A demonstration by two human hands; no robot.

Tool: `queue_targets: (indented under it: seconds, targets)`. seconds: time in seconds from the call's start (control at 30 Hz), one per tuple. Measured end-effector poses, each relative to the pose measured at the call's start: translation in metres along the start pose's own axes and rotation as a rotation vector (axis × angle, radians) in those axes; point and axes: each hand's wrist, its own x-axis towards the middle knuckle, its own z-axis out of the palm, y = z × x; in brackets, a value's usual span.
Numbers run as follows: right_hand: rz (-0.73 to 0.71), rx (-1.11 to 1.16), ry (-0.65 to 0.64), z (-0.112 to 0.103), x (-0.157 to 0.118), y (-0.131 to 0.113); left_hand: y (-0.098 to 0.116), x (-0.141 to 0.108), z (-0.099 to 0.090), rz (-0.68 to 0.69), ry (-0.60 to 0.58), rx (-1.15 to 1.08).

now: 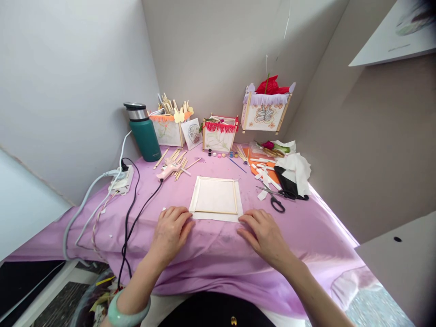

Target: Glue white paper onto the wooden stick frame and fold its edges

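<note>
A piece of white paper or thin cloth [218, 217] lies flat on the table in front of me. On it rests a frame of thin wooden sticks [218, 212], and the white edge shows beyond the sticks. My left hand [172, 229] is at the sheet's near left corner, its fingertips touching or almost touching it, thumb held apart. At the near right corner, my right hand [260, 231] has its fingertips on or beside the edge, thumb also apart. Both hands appear open. A pink glue gun [169, 171] lies behind on the left, and black-handled scissors [276, 202] lie to the right.
A green bottle [145, 136], stick-filled box [168, 131] and red-fringed box [220, 136] stand at the back. A decorated box [264, 113] hangs at right. Cables run from a power strip [121, 180]. White scraps [297, 170] lie right; a purple cloth [211, 245] covers the table.
</note>
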Motion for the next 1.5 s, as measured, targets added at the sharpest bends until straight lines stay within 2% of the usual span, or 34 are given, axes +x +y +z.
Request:
queue_targets:
  seconds: [0.13, 0.3, 0.37, 0.43, 0.5, 0.53, 0.57, 0.63, 0.7, 0.8, 0.87, 0.93, 1.03, 1.1, 1.13, 1.23, 1.3, 1.37, 1.43, 1.5]
  targets:
    - [-0.017, 0.059, 0.053, 0.006, 0.000, 0.007, -0.003, 0.008, 0.004, -0.067, 0.073, -0.056]
    - [-0.029, 0.104, 0.095, 0.010, -0.001, 0.014, -0.010, 0.020, 0.001, -0.063, -0.014, -0.020]
    - [-0.023, 0.117, 0.098, 0.010, -0.002, 0.015, -0.019, 0.029, -0.004, -0.065, -0.002, -0.022]
    - [-0.011, 0.134, 0.104, 0.011, -0.002, 0.016, -0.033, 0.044, -0.010, -0.126, 0.059, 0.036]
    - [0.000, 0.150, 0.112, 0.012, -0.002, 0.017, -0.053, 0.065, -0.016, -0.282, 0.096, 0.194]
    - [0.005, 0.154, 0.116, 0.012, -0.003, 0.018, -0.063, 0.077, -0.019, -0.390, 0.065, 0.290]
    - [0.010, 0.156, 0.122, 0.013, -0.003, 0.017, -0.074, 0.088, -0.020, -0.495, -0.015, 0.369]
    - [0.016, 0.152, 0.134, 0.013, -0.003, 0.016, -0.092, 0.109, -0.018, -0.612, -0.192, 0.420]
    - [0.024, 0.149, 0.140, 0.013, -0.003, 0.015, -0.103, 0.123, -0.013, -0.643, -0.283, 0.406]
    - [0.047, 0.162, 0.147, 0.012, -0.003, 0.013, -0.109, 0.133, -0.007, -0.654, -0.316, 0.383]
    - [0.066, 0.190, 0.153, 0.011, -0.003, 0.014, -0.107, 0.134, -0.011, -0.659, -0.314, 0.373]
    - [0.087, 0.247, 0.173, 0.009, -0.003, 0.014, -0.101, 0.130, -0.021, -0.646, -0.250, 0.367]
    - [0.134, 0.355, 0.297, 0.004, -0.003, 0.007, -0.072, 0.112, -0.042, -0.598, -0.024, 0.343]
    - [0.127, 0.425, 0.369, 0.000, -0.002, -0.006, -0.036, 0.091, -0.051, -0.535, 0.133, 0.242]
    - [0.108, 0.467, 0.371, -0.003, -0.002, -0.015, -0.014, 0.079, -0.052, -0.459, 0.187, 0.166]
    - [0.091, 0.682, 0.231, -0.006, -0.001, -0.047, 0.054, 0.041, -0.044, -0.119, 0.264, -0.077]
    - [0.189, 0.874, 0.153, -0.004, -0.001, -0.066, 0.091, 0.021, -0.031, 0.074, 0.263, -0.188]
    - [0.349, 1.046, 0.170, 0.001, -0.004, -0.076, 0.113, 0.009, -0.020, 0.157, 0.231, -0.280]
    - [0.507, 1.158, 0.224, 0.008, -0.006, -0.078, 0.117, 0.006, -0.015, 0.206, 0.141, -0.370]
    - [0.598, 1.226, 0.244, 0.012, -0.007, -0.075, 0.107, 0.007, -0.013, 0.222, 0.041, -0.449]
